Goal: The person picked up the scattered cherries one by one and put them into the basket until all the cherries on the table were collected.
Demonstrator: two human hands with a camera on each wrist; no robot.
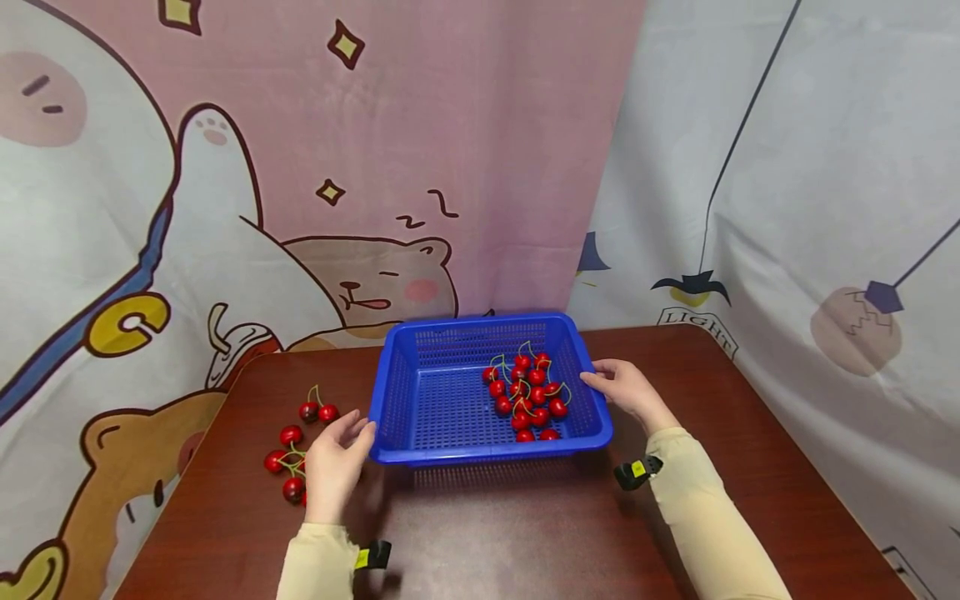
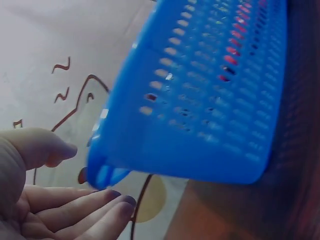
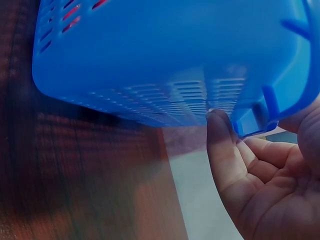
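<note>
Blue rectangular perforated plastic basket (image 1: pixel 487 452), holding glossy red cherries (image 1: pixel 537 395), sits on or just above the brown wooden table (image 1: pixel 540 533), right hand (image 1: pixel 628 392) pinching its rim, left hand (image 1: pixel 334 467) loosely spread beside it; I judge positioning in hand, a left-side grip called for next.

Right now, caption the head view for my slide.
Left hand and right hand flank a blue rectangular plastic basket holding round red cherries; more cherries lie on the brown wooden table.

A rectangular blue basket (image 1: pixel 450 408) with perforated walls is upright, red, green-stemmed cherries (image 1: pixel 537 395) clustered in its right half.
</note>
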